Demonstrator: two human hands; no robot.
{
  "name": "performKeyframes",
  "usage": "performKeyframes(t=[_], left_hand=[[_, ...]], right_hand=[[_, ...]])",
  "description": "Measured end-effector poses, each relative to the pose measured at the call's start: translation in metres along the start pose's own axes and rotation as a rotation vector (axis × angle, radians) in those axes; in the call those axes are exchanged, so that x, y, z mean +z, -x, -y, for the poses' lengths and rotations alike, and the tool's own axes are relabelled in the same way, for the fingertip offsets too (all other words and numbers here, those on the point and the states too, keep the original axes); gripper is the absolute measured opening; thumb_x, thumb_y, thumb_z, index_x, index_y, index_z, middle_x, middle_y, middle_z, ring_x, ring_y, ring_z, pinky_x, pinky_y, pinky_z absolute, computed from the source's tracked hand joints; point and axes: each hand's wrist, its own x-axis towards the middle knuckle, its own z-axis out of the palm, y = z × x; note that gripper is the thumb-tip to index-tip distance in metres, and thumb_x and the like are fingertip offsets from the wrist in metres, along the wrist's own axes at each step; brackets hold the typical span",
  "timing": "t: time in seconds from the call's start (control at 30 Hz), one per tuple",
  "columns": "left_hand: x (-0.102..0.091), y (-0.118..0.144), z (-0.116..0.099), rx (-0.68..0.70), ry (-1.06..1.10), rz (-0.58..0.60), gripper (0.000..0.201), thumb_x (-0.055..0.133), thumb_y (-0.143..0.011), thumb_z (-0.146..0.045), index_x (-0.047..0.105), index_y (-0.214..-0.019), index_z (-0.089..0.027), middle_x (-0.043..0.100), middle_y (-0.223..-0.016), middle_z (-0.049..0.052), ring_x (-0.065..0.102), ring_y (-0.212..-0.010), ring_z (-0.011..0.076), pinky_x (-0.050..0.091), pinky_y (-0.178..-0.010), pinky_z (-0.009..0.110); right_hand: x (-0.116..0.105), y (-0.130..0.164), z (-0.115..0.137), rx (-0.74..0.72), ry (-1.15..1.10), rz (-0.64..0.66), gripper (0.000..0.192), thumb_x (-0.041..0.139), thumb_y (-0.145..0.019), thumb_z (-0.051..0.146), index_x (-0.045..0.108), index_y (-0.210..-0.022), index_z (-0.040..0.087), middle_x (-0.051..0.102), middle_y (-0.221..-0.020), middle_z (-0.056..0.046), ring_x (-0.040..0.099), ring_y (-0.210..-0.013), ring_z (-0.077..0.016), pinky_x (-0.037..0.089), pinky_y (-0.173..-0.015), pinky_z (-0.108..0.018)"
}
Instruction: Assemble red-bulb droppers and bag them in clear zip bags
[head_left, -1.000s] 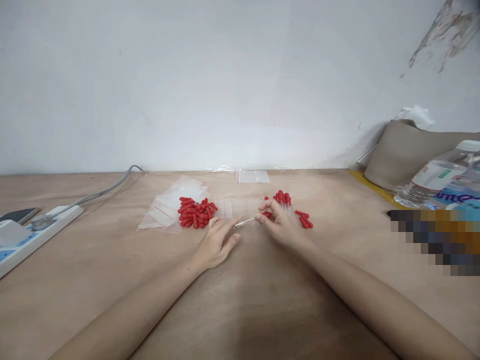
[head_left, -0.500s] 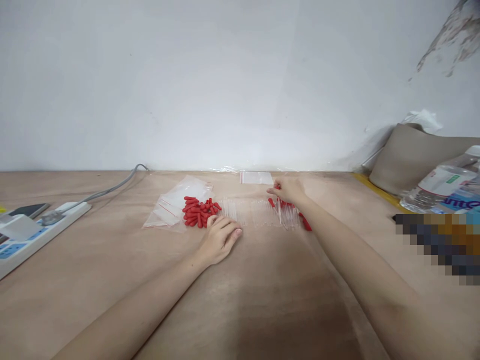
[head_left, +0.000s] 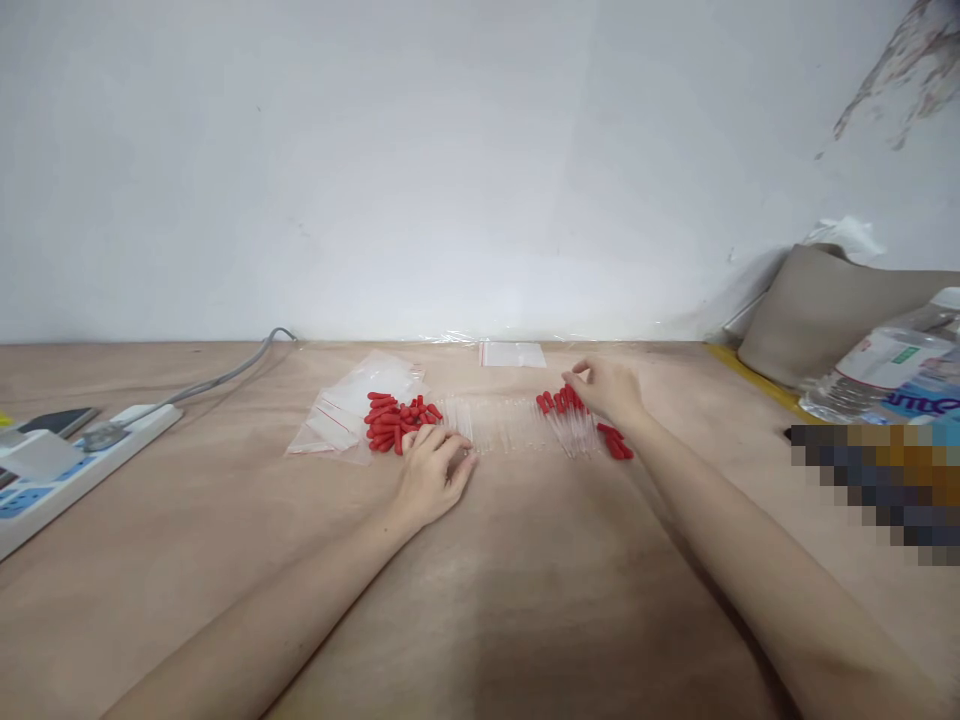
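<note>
the bottle (head_left: 885, 372) at the right edge is cut off; its blue label shows only a few letters, too partial to read, and a pixelated block hides what lies below it. the left hand (head_left: 431, 472) rests loosely curled on the surface, fingertips at the red caps (head_left: 397, 420) and clear tubes (head_left: 499, 425). the right hand (head_left: 609, 392) pinches at the capped tubes (head_left: 571, 420); whether it grips one, i cannot tell.

Left hand (head_left: 431, 472) by red caps (head_left: 397, 420); right hand (head_left: 607, 392) over droppers (head_left: 574, 425)
</note>
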Motion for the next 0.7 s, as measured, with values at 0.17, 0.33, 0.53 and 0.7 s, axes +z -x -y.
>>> performKeyframes(t=[0.17,0.33,0.53,0.7], left_hand=[[0.008,-0.016,-0.004,-0.064,-0.154,-0.022,0.013,0.052,-0.077,-0.031,0.060,-0.080,-0.021,0.056,-0.100,0.007,0.045,-0.096,0.0247,0.028,-0.079,0.041],[0.027,-0.052,-0.018,-0.099,-0.291,-0.010,0.019,0.048,-0.077,-0.029,0.060,-0.083,-0.016,0.048,-0.115,0.014,0.038,-0.107,0.0303,0.024,-0.088,0.048],[0.050,-0.077,-0.033,-0.188,-0.356,0.156,0.034,0.048,-0.071,-0.024,0.060,-0.096,-0.004,0.039,-0.125,0.024,0.026,-0.119,0.0411,0.010,-0.095,0.058],[0.060,-0.083,-0.039,-0.246,-0.420,0.225,0.035,0.050,-0.070,-0.022,0.060,-0.096,-0.002,0.043,-0.122,0.027,0.027,-0.118,0.0417,0.013,-0.093,0.058]], right_hand=[[-0.014,0.006,-0.061,0.081,-0.143,0.269,0.029,0.057,-0.066,0.046,0.062,-0.069,0.018,0.062,-0.071,-0.003,0.054,-0.066,-0.0157,0.037,-0.056,-0.024],[-0.014,0.016,-0.082,0.080,-0.362,0.527,0.035,0.063,-0.059,0.050,0.064,-0.065,0.015,0.063,-0.065,-0.003,0.054,-0.062,-0.0144,0.039,-0.056,-0.024],[-0.017,0.022,-0.066,-0.014,-0.529,0.676,0.035,0.065,-0.057,0.050,0.059,-0.048,0.016,0.058,-0.049,-0.003,0.053,-0.051,-0.0144,0.041,-0.055,-0.027],[-0.015,0.022,-0.063,0.050,-0.441,0.581,0.031,0.066,-0.058,0.043,0.054,-0.045,0.017,0.054,-0.044,-0.001,0.049,-0.046,-0.0130,0.039,-0.049,-0.026]])
